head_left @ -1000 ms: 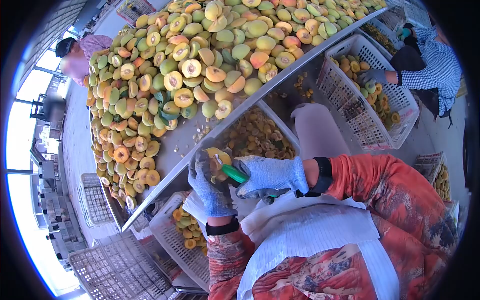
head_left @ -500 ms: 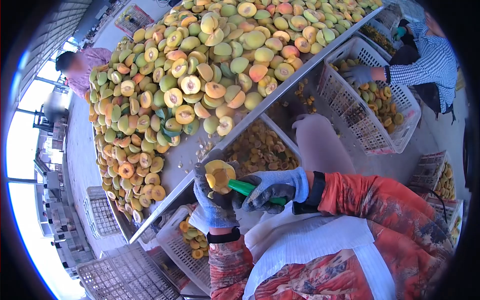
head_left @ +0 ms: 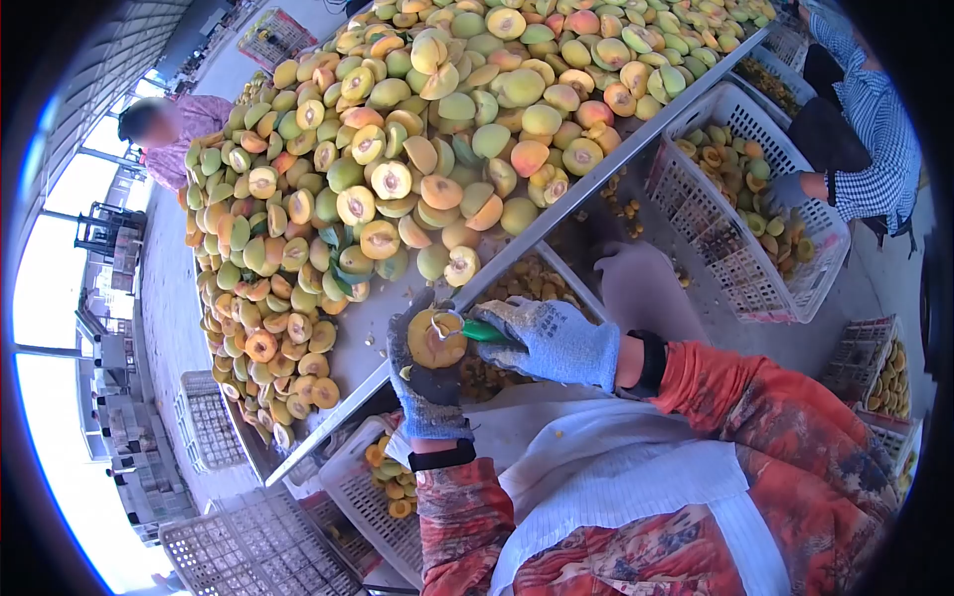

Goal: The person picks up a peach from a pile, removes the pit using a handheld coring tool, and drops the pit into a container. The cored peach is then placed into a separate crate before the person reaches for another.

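Observation:
In a grey and blue glove, my left hand [head_left: 427, 382] holds a halved yellow fruit [head_left: 437, 339] with its cut face up. My right hand [head_left: 552, 341], gloved alike, grips a green-handled tool [head_left: 489, 334], whose curved metal end touches the cut face. Both hands are just over the near metal edge [head_left: 556, 214] of a table piled with halved yellow, green and reddish fruit [head_left: 391, 180]. Fruit pieces [head_left: 537, 279] lie in a compartment beyond my right hand.
At the right, a co-worker's gloved hand [head_left: 788, 191] is at a white crate [head_left: 740, 238] of fruit. Another person [head_left: 179, 129] stands at the far left. A crate with fruit [head_left: 373, 507] and an upturned-looking crate [head_left: 263, 546] are at the lower left.
My right hand has moved up, and the tool's end now meets the fruit's cut face higher up. The co-worker's hand has shifted toward the crate's right side. The whole view has shifted slightly.

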`<control>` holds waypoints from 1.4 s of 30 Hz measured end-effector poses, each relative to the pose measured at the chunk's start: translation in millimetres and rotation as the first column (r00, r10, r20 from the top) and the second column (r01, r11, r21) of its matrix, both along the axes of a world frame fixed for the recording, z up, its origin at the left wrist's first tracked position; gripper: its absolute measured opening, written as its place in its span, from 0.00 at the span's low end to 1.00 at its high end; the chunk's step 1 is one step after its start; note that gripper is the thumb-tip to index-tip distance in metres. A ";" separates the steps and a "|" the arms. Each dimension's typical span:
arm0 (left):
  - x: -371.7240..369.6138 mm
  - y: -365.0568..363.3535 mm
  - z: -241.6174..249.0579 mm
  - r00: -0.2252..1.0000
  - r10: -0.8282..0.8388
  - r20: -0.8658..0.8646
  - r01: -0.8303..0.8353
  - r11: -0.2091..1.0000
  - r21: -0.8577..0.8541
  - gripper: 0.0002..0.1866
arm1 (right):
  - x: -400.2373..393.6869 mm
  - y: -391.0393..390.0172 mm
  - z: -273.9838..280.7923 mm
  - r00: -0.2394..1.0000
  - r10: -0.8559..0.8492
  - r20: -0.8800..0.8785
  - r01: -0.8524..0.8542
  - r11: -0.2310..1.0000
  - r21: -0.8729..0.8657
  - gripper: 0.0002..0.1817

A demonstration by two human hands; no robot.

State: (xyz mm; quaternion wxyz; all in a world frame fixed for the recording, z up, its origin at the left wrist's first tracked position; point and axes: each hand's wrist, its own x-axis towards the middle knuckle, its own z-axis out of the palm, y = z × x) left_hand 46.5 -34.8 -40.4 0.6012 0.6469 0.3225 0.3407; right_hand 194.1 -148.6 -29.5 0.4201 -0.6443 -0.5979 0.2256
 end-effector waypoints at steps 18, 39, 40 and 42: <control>-3.8 5.6 24.1 0.824 0.387 0.414 0.004 0.726 -0.687 0.25 | -13.1 -12.0 18.4 0.940 -0.015 0.340 0.016 1.000 -0.002 0.26; -216.8 4.9 9.8 0.764 0.493 -0.416 -0.480 0.865 0.144 0.17 | -28.4 -20.0 -18.6 0.982 0.187 -0.034 -0.188 0.981 -0.043 0.22; -201.8 1.7 20.6 0.704 0.551 -0.447 -0.560 0.819 0.127 0.15 | -20.4 -21.3 -12.7 0.990 0.126 -0.056 -0.130 0.989 -0.069 0.22; -149.5 14.3 41.6 0.725 0.516 -0.457 -0.524 0.843 0.122 0.14 | -11.3 -20.4 -13.6 0.993 0.029 -0.112 -0.041 0.993 -0.106 0.23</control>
